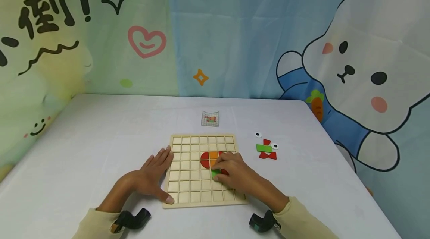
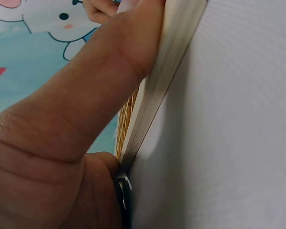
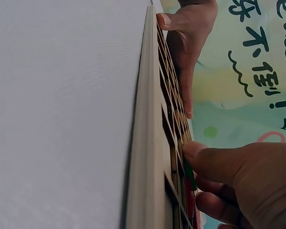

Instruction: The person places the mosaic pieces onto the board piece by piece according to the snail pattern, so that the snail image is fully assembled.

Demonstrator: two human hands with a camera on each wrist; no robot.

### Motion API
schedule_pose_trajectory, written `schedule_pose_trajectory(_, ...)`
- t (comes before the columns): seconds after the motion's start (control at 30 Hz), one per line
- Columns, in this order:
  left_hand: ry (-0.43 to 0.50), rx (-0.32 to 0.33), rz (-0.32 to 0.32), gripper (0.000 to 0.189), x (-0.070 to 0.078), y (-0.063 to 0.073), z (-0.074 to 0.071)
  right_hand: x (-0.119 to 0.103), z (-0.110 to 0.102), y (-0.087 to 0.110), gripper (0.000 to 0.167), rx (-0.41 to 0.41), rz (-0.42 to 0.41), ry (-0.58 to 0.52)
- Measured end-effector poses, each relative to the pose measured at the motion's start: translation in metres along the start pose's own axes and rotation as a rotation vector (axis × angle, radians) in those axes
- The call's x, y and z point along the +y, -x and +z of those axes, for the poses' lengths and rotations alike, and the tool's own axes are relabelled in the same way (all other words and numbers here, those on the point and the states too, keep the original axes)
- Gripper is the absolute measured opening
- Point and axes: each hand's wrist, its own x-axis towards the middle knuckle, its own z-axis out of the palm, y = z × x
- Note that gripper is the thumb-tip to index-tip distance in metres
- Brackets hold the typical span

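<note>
A wooden grid board (image 1: 189,196) lies on the white table. Spread along its left side, my left hand (image 1: 152,173) has the thumb on the near left corner and straight fingertips at the upper left edge. My right hand (image 1: 236,172) is over the board's right half, pinching a small green piece (image 1: 215,173) between thumb and fingers at a grid cell. Just above it, an orange piece (image 1: 213,156) and a red rounded piece (image 1: 204,160) sit in the grid. More red shows beside the right fingers, partly hidden by them. In the right wrist view the green piece (image 3: 189,176) shows at the thumb tip.
Right of the board lie a green strip (image 1: 264,148), several red pieces (image 1: 267,142) and two white eye discs (image 1: 258,134). A small printed pattern card (image 1: 210,119) lies beyond the board. A cartoon cloth backdrop (image 1: 228,37) hangs behind the table.
</note>
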Motion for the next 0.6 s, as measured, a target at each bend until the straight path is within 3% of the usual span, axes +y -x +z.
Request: schedule_pose_trajectory(0.6,0.011,0.006,0.007,0.134,-0.0009,0.0002,0.0007,-0.0025,0.0008,0.0,0.023,-0.01,0.02,-0.029)
